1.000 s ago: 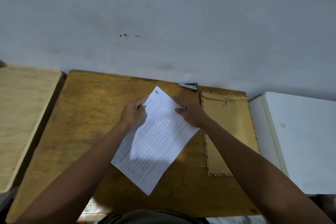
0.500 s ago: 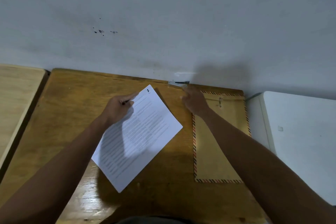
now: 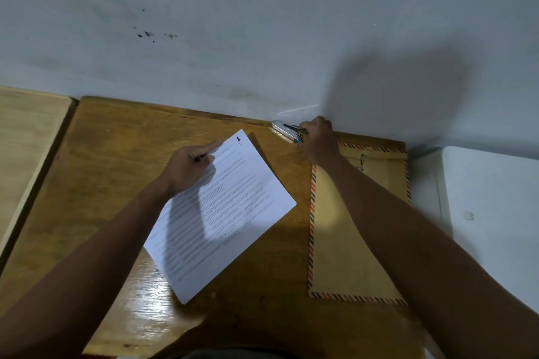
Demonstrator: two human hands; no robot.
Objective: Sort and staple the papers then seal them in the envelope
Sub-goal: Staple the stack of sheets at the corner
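A stack of white printed papers lies tilted on the wooden desk, with a handwritten "1" at its top corner. My left hand grips the papers near their top left edge. A small silver and teal stapler sits at the desk's back edge against the wall. My right hand is at the stapler's right end, fingers closing around it. A brown envelope with a red and black striped border lies flat to the right of the papers, partly under my right forearm.
A grey wall rises right behind the desk. A lighter wooden table stands to the left, and a white surface adjoins on the right.
My right hand left the papers, crossed the envelope's top and reached the stapler at the back edge. My left hand kept hold of the papers.
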